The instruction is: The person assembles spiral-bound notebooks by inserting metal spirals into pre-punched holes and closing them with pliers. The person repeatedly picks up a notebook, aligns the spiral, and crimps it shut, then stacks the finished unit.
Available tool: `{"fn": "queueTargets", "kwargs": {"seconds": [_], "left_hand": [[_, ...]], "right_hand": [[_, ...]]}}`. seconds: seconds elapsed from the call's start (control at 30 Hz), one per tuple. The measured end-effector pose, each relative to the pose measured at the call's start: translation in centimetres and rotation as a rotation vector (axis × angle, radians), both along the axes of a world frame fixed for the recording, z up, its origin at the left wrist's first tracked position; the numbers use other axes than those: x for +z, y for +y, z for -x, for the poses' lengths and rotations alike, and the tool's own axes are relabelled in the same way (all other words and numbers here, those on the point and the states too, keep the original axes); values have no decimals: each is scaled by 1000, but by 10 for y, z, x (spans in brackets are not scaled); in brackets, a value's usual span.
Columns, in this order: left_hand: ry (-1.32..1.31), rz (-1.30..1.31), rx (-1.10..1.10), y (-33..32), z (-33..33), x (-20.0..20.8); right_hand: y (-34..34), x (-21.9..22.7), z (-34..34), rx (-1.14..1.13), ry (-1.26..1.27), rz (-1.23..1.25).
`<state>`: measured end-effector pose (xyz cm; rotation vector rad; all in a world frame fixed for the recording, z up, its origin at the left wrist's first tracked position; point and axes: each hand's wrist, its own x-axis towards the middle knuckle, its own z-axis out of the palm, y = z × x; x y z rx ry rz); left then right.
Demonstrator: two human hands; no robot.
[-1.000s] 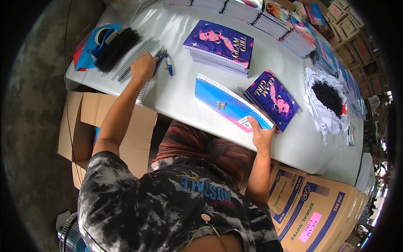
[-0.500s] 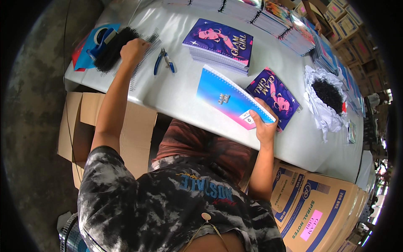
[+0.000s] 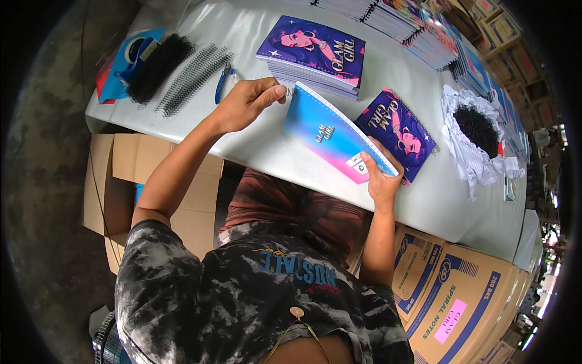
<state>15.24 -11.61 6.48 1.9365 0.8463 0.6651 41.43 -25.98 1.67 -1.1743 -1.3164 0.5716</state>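
Note:
My right hand grips an unbound notebook by its lower right end, thumb on the blue-to-pink cover. A row of punched holes runs along its upper edge. At the other end of that edge, my left hand pinches a thin black spiral coil, mostly hidden by the fingers. Behind the notebook stands a stack of purple-covered notebooks. One coil-bound purple notebook lies partly under the held one. Left of the stack are blue-handled pliers, partly covered by my left hand.
Black coils lie in a loose row and a dense bundle at the left, beside a tape roll. More coils sit in crumpled white wrapping at the right. Cardboard boxes stand below the table.
My left hand has moved right from the coil row to the notebook's punched edge, bringing a coil along. The right hand keeps its hold, and the notebook has barely shifted.

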Motion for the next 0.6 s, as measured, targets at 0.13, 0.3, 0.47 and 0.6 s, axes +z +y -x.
{"fn": "queueTargets", "kwargs": {"seconds": [0.13, 0.3, 0.47, 0.6], "left_hand": [[-28, 175, 15, 5, -4, 7], [-95, 354, -25, 16, -3, 26], [61, -609, -52, 17, -7, 31], [509, -702, -200, 5, -8, 61]], "right_hand": [[0, 3, 0, 37, -73, -60], [1, 7, -1, 95, -136, -125], [-5, 2, 0, 88, -1, -22], [-10, -2, 2, 72, -81, 31]]}}
